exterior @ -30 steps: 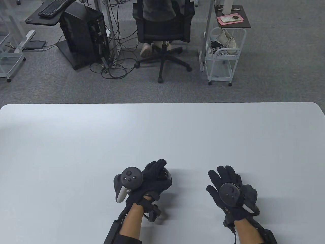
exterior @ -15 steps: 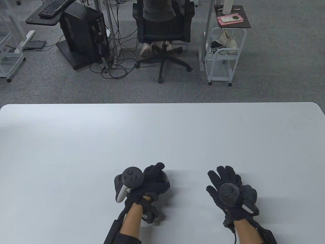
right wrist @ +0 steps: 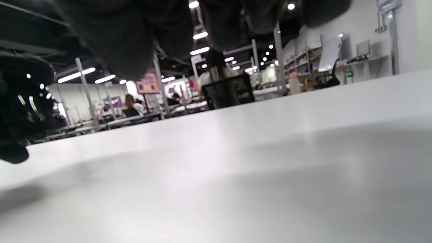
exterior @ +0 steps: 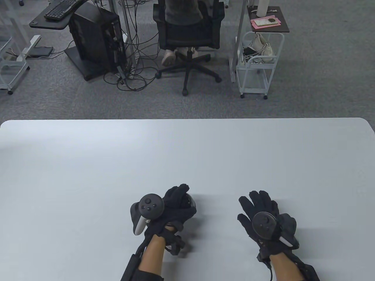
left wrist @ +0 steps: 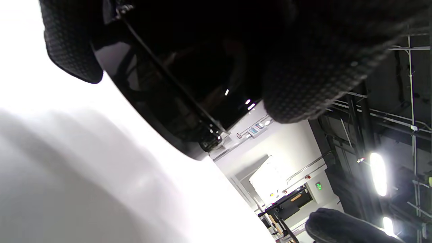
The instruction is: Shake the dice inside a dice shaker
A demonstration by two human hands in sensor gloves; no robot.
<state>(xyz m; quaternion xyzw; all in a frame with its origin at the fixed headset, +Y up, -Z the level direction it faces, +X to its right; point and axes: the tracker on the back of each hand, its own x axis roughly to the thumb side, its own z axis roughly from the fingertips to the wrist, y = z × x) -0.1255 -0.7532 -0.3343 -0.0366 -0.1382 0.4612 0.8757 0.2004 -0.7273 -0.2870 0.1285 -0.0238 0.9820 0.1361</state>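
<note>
My left hand (exterior: 175,205) grips a glossy black dice shaker (exterior: 189,201) from above, low over the white table (exterior: 187,152) near its front edge. In the left wrist view the shaker's shiny black wall (left wrist: 175,101) fills the top, with gloved fingers (left wrist: 303,84) wrapped around it. The dice are hidden inside. My right hand (exterior: 260,207) is open with fingers spread, palm down just above the table, well to the right of the shaker. It holds nothing. In the right wrist view its fingers (right wrist: 135,37) hang over bare table.
Beyond the table's far edge stand an office chair (exterior: 187,38) with a seated person, a black computer tower (exterior: 93,38) with cables, and a white cart (exterior: 256,64).
My left hand with the shaker shifts slightly back and forth: a little nearer me half a second ago, now back up and left. My right hand stays almost still.
</note>
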